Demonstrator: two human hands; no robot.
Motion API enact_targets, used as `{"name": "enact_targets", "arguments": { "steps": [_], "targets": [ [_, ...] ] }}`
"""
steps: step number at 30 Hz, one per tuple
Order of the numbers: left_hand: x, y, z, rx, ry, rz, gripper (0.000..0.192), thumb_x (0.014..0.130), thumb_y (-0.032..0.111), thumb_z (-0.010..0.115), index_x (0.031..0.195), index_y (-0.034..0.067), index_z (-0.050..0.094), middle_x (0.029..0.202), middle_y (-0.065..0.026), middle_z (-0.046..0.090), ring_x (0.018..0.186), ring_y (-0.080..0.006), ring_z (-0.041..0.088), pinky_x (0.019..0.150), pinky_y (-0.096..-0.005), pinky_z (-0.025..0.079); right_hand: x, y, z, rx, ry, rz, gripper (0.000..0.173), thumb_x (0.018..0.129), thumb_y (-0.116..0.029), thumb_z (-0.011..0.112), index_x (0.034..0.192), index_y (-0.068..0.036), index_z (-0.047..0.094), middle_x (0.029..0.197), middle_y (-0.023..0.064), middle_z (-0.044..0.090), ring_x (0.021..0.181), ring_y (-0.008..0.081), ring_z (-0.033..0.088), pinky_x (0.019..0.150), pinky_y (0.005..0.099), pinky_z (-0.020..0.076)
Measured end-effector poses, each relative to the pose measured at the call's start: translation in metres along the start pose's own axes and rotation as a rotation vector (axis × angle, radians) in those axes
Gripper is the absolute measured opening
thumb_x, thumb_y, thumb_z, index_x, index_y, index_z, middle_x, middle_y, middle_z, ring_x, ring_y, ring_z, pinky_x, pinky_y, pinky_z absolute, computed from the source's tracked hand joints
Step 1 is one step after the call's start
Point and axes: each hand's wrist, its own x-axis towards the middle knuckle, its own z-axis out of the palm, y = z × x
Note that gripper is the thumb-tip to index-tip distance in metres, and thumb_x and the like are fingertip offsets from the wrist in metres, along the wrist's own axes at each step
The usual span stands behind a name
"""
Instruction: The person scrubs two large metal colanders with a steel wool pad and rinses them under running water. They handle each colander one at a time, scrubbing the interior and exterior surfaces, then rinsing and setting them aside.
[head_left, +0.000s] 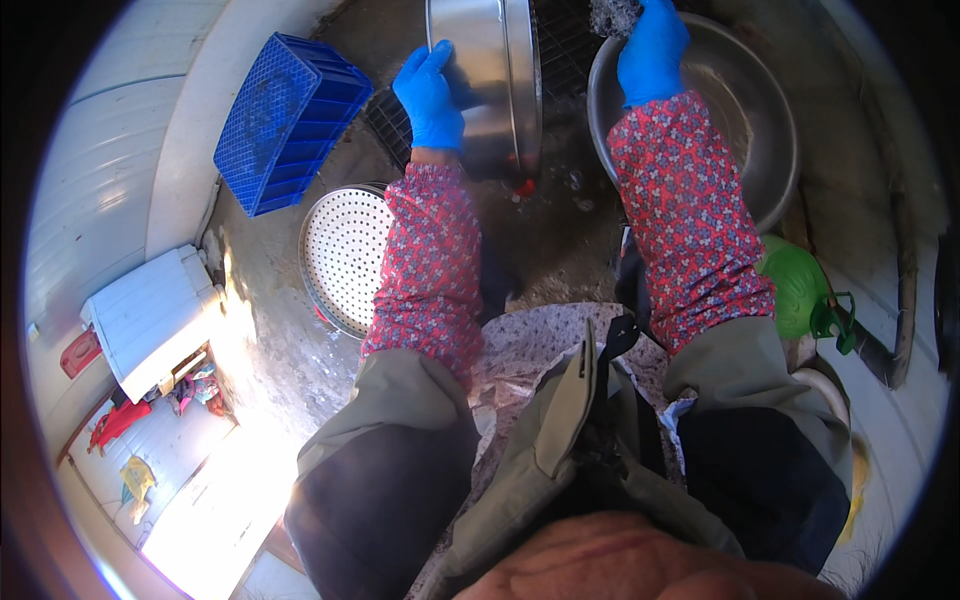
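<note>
My left hand (431, 97), in a blue glove, grips a large stainless-steel steamer tier or pot (484, 90), thumb and fingers at its left edge. The vessel stands tilted on its side, its upper part cut off by the picture's top. Gloved in blue too, my right hand (654, 56) is clutching a steel-wool scrubber (613, 16) at the top edge. Below and beside that hand sits a wide metal basin (776, 142), seemingly with some liquid in it. The scrubber is apart from the vessel. Patterned red sleeves cover both forearms.
A round perforated steamer tray (345, 255) lies on the wet concrete floor (281, 300) at left. Beyond it a blue plastic crate (292, 124) rests tipped on its side. A black metal grate (562, 52) lies behind the vessel. At right stands a green plastic container (791, 281).
</note>
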Motion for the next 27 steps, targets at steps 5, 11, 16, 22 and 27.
{"name": "enact_targets", "arguments": {
  "steps": [5, 11, 16, 22, 27],
  "targets": [
    [0.009, -0.002, 0.018, -0.093, 0.018, 0.072, 0.011, 0.082, 0.006, 0.068, 0.072, 0.005, 0.065, 0.061, 0.0, 0.055, 0.052, -0.0118, 0.05, 0.049, -0.0285, 0.039, 0.002, -0.006, -0.002, 0.012, -0.002, 0.003, 0.022, 0.087, -0.011, 0.063, 0.106, 0.0, 0.068, 0.099, 0.007, 0.069, 0.09, 0.0165, 0.064, 0.086, 0.0286, 0.0495],
    [0.02, -0.013, 0.021, -0.109, 0.082, 0.121, 0.012, 0.085, 0.012, 0.07, 0.078, 0.004, 0.067, 0.065, -0.0012, 0.059, 0.055, -0.012, 0.053, 0.052, -0.0283, 0.041, 0.004, -0.013, -0.003, 0.009, -0.022, -0.008, 0.022, 0.088, -0.011, 0.063, 0.106, 0.0, 0.068, 0.099, 0.0067, 0.069, 0.091, 0.0161, 0.064, 0.085, 0.0284, 0.0494],
    [0.033, -0.022, 0.014, -0.127, 0.051, 0.15, 0.015, 0.089, 0.021, 0.068, 0.086, 0.006, 0.069, 0.072, 0.0006, 0.06, 0.063, -0.011, 0.055, 0.058, -0.0279, 0.044, 0.005, -0.009, -0.002, -0.006, 0.001, 0.011, 0.021, 0.087, -0.011, 0.063, 0.105, -0.001, 0.068, 0.098, 0.0062, 0.069, 0.091, 0.0157, 0.064, 0.085, 0.0285, 0.0493],
    [0.022, -0.017, 0.006, -0.049, 0.04, 0.073, 0.012, 0.09, 0.021, 0.064, 0.08, 0.015, 0.062, 0.065, 0.0055, 0.049, 0.053, -0.008, 0.045, 0.046, -0.0241, 0.035, 0.006, -0.007, 0.0, -0.027, 0.011, -0.008, 0.019, 0.086, -0.011, 0.065, 0.103, -0.001, 0.068, 0.097, 0.0065, 0.069, 0.087, 0.0165, 0.064, 0.083, 0.0291, 0.0503],
    [0.035, -0.019, -0.01, -0.161, -0.038, -0.032, 0.012, 0.09, 0.018, 0.062, 0.078, 0.015, 0.06, 0.07, 0.0048, 0.05, 0.06, -0.008, 0.048, 0.051, -0.0251, 0.04, 0.004, -0.009, 0.004, -0.005, 0.019, 0.012, 0.018, 0.086, -0.011, 0.065, 0.101, -0.002, 0.068, 0.096, 0.0064, 0.069, 0.086, 0.0163, 0.065, 0.083, 0.0291, 0.0508]
  ]
}}
